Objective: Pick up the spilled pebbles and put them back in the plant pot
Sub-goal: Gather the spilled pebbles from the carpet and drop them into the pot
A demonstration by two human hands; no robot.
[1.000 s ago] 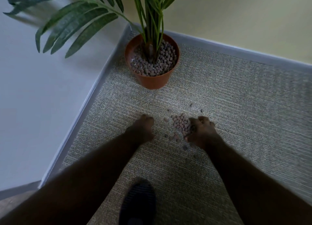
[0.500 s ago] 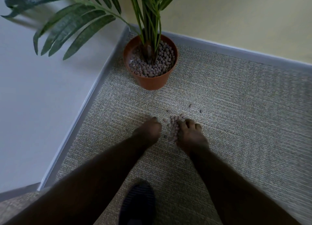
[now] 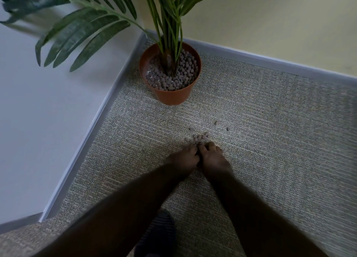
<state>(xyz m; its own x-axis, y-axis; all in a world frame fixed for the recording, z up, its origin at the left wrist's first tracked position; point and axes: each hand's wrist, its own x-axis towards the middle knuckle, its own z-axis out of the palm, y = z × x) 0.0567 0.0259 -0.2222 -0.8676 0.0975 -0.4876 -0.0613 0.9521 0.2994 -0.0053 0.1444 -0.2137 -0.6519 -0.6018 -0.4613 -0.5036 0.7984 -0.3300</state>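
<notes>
You are pressing your left hand (image 3: 184, 158) and right hand (image 3: 211, 158) side by side, fingers curled over the spilled pebbles (image 3: 199, 138) on the carpet (image 3: 270, 133).

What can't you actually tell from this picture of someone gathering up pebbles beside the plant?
- Head view: pebbles under the left hand and right hand; the hands cover them, so how many they hold is unknown.
- Spilled pebbles: too small to count.
- Plant: top cut off by the upper edge.
- Dark shape between the forearms: blurred and partly hidden, perhaps a foot.
</notes>
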